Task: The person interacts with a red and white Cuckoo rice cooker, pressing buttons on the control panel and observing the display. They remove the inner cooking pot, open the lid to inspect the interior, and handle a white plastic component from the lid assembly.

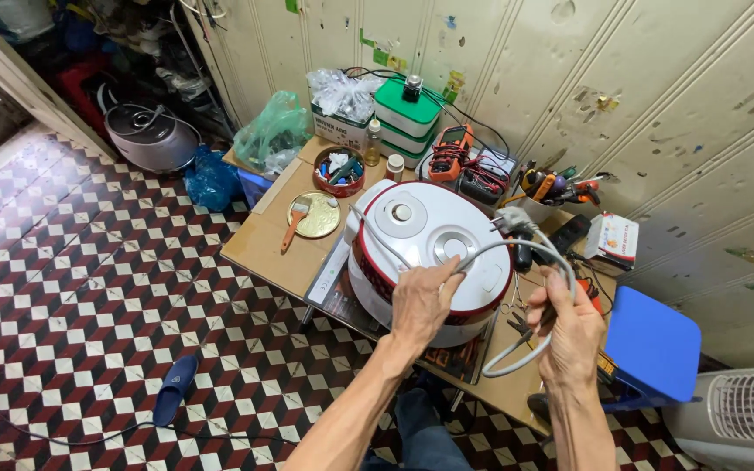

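Grey looped power cord (541, 262) held coiled in closed right hand (572, 336); free end pinched by left hand (421, 301) over white red-rimmed round rice cooker (421, 228).

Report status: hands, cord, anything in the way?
Left hand and right hand both grip the looped grey power cord. Cord over white-and-red rice cooker. Nothing blocking.

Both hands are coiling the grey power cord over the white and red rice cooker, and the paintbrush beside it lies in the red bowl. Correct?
Not quite. In the head view the wooden-handled paintbrush lies on the round gold lid, not in the red bowl. Both hands, left and right, do hold the grey power cord over the white and red rice cooker.
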